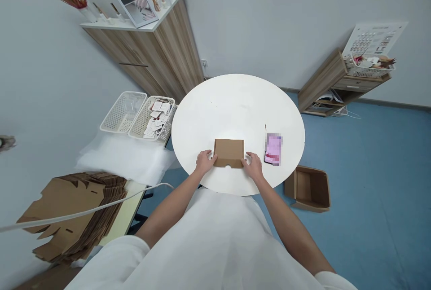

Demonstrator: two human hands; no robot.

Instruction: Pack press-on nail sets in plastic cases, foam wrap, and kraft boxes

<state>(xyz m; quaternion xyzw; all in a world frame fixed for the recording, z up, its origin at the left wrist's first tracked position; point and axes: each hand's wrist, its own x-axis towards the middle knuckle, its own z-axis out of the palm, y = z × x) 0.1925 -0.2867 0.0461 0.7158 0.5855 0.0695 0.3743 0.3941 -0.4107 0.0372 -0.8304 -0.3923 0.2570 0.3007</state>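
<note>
Squarely — hands (204, 162) (253, 167) half-open | thumbs touching brown box (229, 150), fingers curved beside | forearms (177, 201) converging

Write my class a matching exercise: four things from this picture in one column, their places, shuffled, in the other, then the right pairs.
Things
1. small closed box
2. phone
3. open-topped box
4. flattened cardboard

Places
A. on the blue floor
B. piled at the person's left
C. between the left hand and right hand
D. right of the right hand

Pairs: 1-C, 2-D, 3-A, 4-B
</note>
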